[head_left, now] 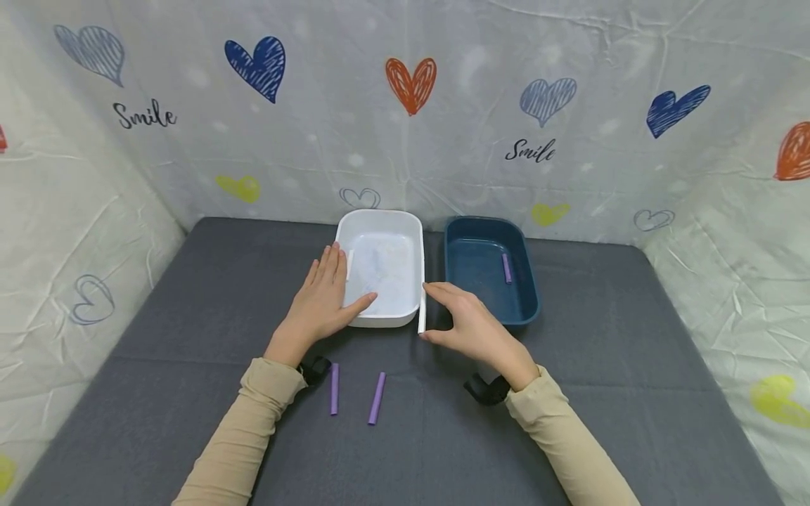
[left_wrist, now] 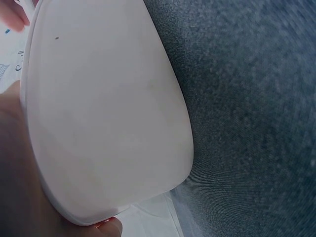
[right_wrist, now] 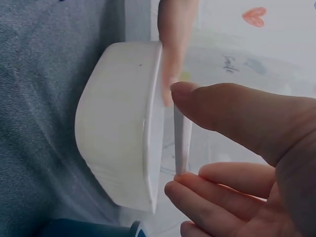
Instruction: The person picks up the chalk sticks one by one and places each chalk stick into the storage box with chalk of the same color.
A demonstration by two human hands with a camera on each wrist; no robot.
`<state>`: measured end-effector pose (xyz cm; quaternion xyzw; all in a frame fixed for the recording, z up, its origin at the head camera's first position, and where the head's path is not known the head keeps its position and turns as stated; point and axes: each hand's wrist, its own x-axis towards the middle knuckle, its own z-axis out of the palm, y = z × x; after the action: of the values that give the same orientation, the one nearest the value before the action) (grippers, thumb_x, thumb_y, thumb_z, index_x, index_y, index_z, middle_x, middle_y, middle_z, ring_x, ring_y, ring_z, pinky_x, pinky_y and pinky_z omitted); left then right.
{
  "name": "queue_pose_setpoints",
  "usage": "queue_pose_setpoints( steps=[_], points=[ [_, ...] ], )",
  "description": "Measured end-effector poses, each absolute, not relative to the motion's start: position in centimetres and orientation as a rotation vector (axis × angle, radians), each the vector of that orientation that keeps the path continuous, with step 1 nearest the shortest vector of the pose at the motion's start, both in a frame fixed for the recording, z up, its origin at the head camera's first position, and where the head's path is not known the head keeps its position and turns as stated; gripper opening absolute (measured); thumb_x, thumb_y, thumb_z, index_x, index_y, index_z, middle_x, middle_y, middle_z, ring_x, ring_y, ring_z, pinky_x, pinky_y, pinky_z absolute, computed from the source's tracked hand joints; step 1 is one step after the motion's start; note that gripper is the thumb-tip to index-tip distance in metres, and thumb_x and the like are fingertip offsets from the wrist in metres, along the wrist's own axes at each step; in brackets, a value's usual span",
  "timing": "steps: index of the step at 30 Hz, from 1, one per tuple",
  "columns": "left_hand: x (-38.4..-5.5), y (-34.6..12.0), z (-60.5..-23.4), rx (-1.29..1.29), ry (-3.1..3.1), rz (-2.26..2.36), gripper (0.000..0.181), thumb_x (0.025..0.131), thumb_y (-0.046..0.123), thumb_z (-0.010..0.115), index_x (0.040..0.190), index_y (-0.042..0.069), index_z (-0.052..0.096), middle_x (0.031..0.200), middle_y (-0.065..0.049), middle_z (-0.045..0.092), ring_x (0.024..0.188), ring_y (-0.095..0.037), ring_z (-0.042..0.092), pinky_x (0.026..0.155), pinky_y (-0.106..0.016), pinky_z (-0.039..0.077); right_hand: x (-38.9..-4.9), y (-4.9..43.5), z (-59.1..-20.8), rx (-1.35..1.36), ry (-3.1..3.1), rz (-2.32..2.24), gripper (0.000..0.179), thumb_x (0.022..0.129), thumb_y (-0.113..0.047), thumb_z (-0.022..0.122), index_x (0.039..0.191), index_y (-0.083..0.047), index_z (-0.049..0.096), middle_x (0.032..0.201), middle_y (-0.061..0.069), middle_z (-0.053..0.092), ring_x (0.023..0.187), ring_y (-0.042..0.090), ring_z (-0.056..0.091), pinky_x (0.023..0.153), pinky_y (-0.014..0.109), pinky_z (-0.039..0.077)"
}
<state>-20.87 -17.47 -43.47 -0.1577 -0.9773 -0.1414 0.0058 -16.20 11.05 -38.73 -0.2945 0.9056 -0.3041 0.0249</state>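
A white stick [head_left: 422, 313], chalk-like, is pinched endwise between the thumb and fingertips of my right hand [head_left: 471, 320]. It stands over the right rim of the white plastic basin [head_left: 386, 322]; in the right wrist view the stick [right_wrist: 182, 140] shows flat sides, just above the rim. My left hand [head_left: 323, 299] lies on the basin's left rim, fingers straight, thumb reaching over the front edge. Beside those fingers another slim white stick [head_left: 349, 266] lies inside the basin. The left wrist view is mostly filled by the basin's outer wall [left_wrist: 108, 108].
A dark blue basin [head_left: 533, 299] stands to the right of the white one, with a purple stick [head_left: 507, 268] in it. Two purple sticks [head_left: 335, 388] lie on the grey cloth in front. A curtain [head_left: 354, 126] printed with hearts hangs close behind the basins.
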Motion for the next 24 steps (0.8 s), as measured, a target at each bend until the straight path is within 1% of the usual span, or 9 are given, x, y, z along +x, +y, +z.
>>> queue_pose_setpoints(
  steps=[13,20,24],
  points=[
    [-20.9,-17.6,-43.6,-0.506,-3.051,-0.429,0.107,0.094,0.072,0.038,0.155,-0.008,0.002,0.163,-0.022,-0.009,0.151,-0.034,-0.008,0.121,-0.049,0.000,-18.1,9.7,-38.6,-0.918,2.766,-1.037,0.073,0.085,-0.024,0.080,0.146,0.001,0.047,0.145,0.016,0.050,0.135,0.028,0.046,0.109,0.045,0.040],
    [-21.0,-17.6,-43.8,-0.505,-3.057,-0.430,0.107,0.094,0.072,0.037,0.155,-0.008,0.002,0.163,-0.021,-0.009,0.151,-0.032,-0.010,0.121,-0.049,0.000,-19.1,8.7,-38.6,-0.915,2.734,-1.058,0.072,0.086,-0.024,0.079,0.145,0.002,0.048,0.146,0.017,0.050,0.131,0.029,0.051,0.106,0.045,0.043],
    [-21.0,-17.6,-43.8,-0.505,-3.057,-0.426,0.107,0.094,0.073,0.036,0.155,-0.009,0.002,0.163,-0.021,-0.010,0.151,-0.032,-0.010,0.121,-0.049,0.000,-20.1,8.2,-38.6,-0.890,2.670,-1.104,0.073,0.086,-0.025,0.079,0.146,0.001,0.047,0.146,0.015,0.050,0.130,0.026,0.053,0.107,0.044,0.043]
  ],
)
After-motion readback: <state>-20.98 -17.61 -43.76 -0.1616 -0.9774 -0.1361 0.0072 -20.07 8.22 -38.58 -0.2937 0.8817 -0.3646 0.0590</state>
